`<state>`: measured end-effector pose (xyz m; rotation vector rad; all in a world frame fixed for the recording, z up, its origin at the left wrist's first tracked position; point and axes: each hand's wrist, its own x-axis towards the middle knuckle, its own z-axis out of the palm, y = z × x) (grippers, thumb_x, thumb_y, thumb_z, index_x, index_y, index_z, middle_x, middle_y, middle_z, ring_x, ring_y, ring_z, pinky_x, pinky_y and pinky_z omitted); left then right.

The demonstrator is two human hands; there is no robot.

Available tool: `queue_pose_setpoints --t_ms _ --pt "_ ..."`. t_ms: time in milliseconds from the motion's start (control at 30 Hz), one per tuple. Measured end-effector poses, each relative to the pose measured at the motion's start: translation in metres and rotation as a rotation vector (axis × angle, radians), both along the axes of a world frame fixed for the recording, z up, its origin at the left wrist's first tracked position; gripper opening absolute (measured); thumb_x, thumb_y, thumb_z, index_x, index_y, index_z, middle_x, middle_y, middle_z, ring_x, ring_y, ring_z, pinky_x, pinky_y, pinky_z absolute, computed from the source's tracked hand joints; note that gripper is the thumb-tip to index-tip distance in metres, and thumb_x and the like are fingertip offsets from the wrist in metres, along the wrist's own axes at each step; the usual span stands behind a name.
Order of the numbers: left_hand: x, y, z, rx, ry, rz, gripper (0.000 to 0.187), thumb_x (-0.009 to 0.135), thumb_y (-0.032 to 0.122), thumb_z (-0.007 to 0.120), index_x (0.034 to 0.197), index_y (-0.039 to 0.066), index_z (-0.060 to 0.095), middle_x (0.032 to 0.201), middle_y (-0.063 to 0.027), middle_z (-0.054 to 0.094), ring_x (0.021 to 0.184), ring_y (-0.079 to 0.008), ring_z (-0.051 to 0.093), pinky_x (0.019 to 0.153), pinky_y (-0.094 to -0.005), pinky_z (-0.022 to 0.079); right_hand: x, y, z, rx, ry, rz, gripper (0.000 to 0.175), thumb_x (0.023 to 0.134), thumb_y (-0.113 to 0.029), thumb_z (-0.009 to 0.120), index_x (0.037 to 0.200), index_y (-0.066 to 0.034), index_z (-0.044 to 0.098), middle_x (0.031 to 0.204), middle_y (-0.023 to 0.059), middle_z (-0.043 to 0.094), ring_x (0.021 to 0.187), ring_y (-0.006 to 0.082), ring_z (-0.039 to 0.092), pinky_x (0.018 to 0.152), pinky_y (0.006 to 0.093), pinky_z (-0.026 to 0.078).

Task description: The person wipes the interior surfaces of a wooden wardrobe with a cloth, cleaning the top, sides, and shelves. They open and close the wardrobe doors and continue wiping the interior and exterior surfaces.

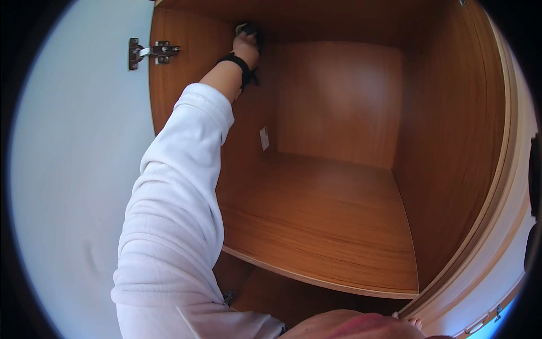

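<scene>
My left hand (245,43) reaches deep into a wooden cabinet (338,101), up at the back of its left side wall. Its fingers are closed on a small dark item (249,29) with a pale edge, possibly a cloth or sponge; shadow and the hand hide most of it. The item is close to the underside of the top panel (313,17). A black band (237,59) with a loose end circles the wrist, below which a white sleeve (173,199) covers the arm. My right hand cannot be made out.
At the left, the white door (76,148) stands open on a metal hinge (154,53). A small white label (264,138) is on the left wall. The shelf (322,237) has a pale front edge; a darker compartment (288,292) lies beneath. Part of a face (360,326) shows below.
</scene>
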<state>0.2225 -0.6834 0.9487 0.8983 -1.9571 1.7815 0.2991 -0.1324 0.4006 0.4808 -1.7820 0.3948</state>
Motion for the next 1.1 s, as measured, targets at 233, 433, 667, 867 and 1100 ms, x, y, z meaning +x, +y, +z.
queue_pose_setpoints --t_ms 233,433,667,867,1100 --pt "-0.062 -0.031 0.005 0.013 0.066 0.067 0.048 0.092 0.034 0.051 0.137 0.015 0.054 0.146 -0.0059 0.046 0.142 -0.0225 0.031 0.109 -0.0433 0.026 -0.014 -0.001 -0.013 -0.061 0.195 -0.055 0.029 0.082 -0.044 0.071 0.106 -0.0283 0.069 0.126 0.0164 0.047 0.119 0.0390 0.042 0.095 0.0611 0.038" --pt "-0.103 -0.049 0.003 0.017 0.108 0.084 0.055 0.092 0.041 0.051 0.140 0.015 0.049 0.149 -0.0067 0.042 0.143 -0.0242 0.028 0.111 -0.0466 0.022 -0.029 -0.005 -0.015 -0.088 0.367 -0.136 0.024 0.085 -0.052 0.067 0.096 -0.0314 0.074 0.125 0.0181 0.054 0.119 0.0398 0.047 0.096 0.0607 0.039" --pt "-0.154 -0.085 -0.015 0.010 0.107 0.107 0.063 0.092 0.049 0.050 0.144 0.015 0.044 0.153 -0.0077 0.037 0.145 -0.0262 0.025 0.114 -0.0504 0.017 -0.023 -0.014 -0.008 -0.024 0.272 -0.152 0.024 0.085 -0.049 0.066 0.100 -0.0311 0.071 0.128 0.0175 0.050 0.121 0.0400 0.043 0.098 0.0608 0.036" --pt "-0.175 -0.100 -0.053 0.017 0.025 0.200 0.070 0.091 0.056 0.049 0.148 0.015 0.040 0.155 -0.0085 0.033 0.146 -0.0279 0.023 0.116 -0.0536 0.013 -0.024 -0.020 -0.003 -0.008 0.231 -0.147 0.024 0.085 -0.047 0.066 0.102 -0.0308 0.069 0.130 0.0170 0.047 0.123 0.0402 0.040 0.099 0.0609 0.034" --pt "-0.184 -0.062 -0.060 0.510 0.422 -0.619 0.095 0.086 0.076 0.040 0.154 0.013 0.022 0.157 -0.0154 0.027 0.145 -0.0343 0.025 0.115 -0.0579 0.018 -0.025 -0.020 -0.002 -0.007 0.195 -0.120 0.025 0.085 -0.045 0.066 0.106 -0.0305 0.066 0.133 0.0163 0.043 0.126 0.0404 0.037 0.101 0.0611 0.032"
